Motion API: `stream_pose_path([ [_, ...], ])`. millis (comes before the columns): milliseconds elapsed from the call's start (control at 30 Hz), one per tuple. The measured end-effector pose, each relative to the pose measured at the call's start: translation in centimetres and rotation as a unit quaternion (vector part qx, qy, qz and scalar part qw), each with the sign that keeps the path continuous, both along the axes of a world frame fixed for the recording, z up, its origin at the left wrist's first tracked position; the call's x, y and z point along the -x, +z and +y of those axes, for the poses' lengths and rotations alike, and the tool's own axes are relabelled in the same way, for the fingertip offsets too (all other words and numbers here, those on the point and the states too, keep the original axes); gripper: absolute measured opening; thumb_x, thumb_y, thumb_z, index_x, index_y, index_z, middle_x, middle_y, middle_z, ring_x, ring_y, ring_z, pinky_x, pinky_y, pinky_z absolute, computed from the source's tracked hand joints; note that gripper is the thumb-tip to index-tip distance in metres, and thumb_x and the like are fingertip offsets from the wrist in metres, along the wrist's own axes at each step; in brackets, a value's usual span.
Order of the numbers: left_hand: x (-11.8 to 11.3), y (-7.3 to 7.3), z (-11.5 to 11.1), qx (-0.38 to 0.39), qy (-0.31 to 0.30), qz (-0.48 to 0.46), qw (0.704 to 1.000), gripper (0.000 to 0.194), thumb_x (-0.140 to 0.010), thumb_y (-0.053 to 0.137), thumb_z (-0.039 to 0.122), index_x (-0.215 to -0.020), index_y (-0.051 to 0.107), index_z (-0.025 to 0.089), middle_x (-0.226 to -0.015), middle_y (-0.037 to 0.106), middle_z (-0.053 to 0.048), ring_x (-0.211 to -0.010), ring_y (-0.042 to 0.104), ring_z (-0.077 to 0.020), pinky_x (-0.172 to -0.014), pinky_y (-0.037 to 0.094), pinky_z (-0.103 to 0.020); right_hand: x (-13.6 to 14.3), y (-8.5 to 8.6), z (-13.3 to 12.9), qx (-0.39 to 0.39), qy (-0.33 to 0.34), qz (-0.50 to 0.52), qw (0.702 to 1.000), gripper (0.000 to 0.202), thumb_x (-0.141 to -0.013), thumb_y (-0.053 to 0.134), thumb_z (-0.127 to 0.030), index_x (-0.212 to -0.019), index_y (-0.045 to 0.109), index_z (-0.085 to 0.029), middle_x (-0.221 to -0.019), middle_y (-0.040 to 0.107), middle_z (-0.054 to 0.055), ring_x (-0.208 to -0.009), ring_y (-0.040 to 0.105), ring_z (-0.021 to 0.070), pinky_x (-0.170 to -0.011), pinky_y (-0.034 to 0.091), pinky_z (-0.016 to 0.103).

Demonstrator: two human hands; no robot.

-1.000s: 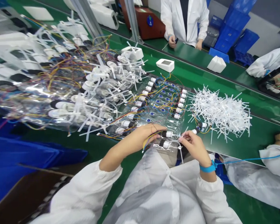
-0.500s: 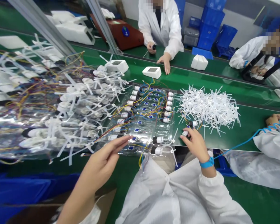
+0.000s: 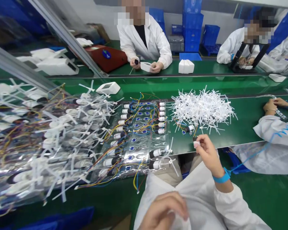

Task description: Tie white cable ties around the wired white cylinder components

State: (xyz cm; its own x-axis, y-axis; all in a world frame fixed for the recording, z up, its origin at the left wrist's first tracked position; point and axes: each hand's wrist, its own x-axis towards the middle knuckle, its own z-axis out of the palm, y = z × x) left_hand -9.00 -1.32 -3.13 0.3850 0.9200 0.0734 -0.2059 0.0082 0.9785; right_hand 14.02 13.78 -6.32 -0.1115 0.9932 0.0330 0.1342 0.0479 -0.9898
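Observation:
My right hand (image 3: 207, 151), with a blue strap at the wrist, pinches a small black-and-white cylindrical part (image 3: 196, 142) above the bench's front edge. Just beyond it a similar wired cylinder (image 3: 189, 128) lies beside a small blue square piece (image 3: 183, 132). My left hand (image 3: 166, 209) is low over my lap, fingers curled and blurred; what is in it, if anything, cannot be made out. To the left, a clear plastic tray (image 3: 144, 145) holds rows of white-and-black cylinders, blue squares and coloured wires. A heap of white cable ties (image 3: 203, 108) lies behind my right hand.
Stacked clear trays with wired cylinders and ties (image 3: 62, 140) fill the left. A white housing (image 3: 108, 88) stands at the back. Across the bench a co-worker (image 3: 145, 41) handles another white housing (image 3: 146, 66). Another person's hands (image 3: 273, 103) work at right.
My left hand has moved from over the tray down to my lap. My right hand has lifted the small cylinder towards me. The co-worker opposite has picked up a white housing. The view has shifted.

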Motion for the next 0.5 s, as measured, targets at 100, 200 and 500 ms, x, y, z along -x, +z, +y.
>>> stream_pose_path([
  [100,-4.3,-2.2,1.8,0.035,-0.024,-0.017,0.999,0.03,-0.11,0.063,0.052,-0.11,0.086,0.032,-0.099,0.081,-0.012,-0.096,0.075,-0.0289,-0.093,0.059,-0.042,-1.7,1.3,-0.3,0.003,-0.054,0.051,0.997,0.034,-0.101,0.064,-0.036,-0.133,0.054,-0.03,-0.102,0.062,0.001,-0.075,0.06,0.017,-0.066,0.052,0.03],
  [200,-8.1,-4.2,4.3,0.077,0.042,-0.056,0.995,0.029,-0.106,0.071,0.049,-0.125,0.081,0.031,-0.124,0.076,-0.013,-0.107,0.072,-0.0284,-0.094,0.06,-0.039,-3.5,3.0,0.1,0.004,-0.06,0.063,0.996,0.044,-0.099,0.061,-0.035,-0.142,0.054,-0.031,-0.102,0.063,0.003,-0.074,0.06,0.0182,-0.062,0.051,0.03],
  [500,-13.5,-5.0,13.0,0.245,0.147,-0.25,0.925,0.061,-0.086,0.095,0.046,-0.136,0.067,0.025,-0.136,0.074,-0.013,-0.105,0.078,-0.023,-0.098,0.061,-0.038,-7.0,6.3,0.1,-0.045,-0.015,0.076,0.996,0.033,-0.097,0.061,-0.038,-0.126,0.071,-0.026,-0.086,0.063,0.002,-0.068,0.057,0.02,-0.062,0.049,0.034],
])
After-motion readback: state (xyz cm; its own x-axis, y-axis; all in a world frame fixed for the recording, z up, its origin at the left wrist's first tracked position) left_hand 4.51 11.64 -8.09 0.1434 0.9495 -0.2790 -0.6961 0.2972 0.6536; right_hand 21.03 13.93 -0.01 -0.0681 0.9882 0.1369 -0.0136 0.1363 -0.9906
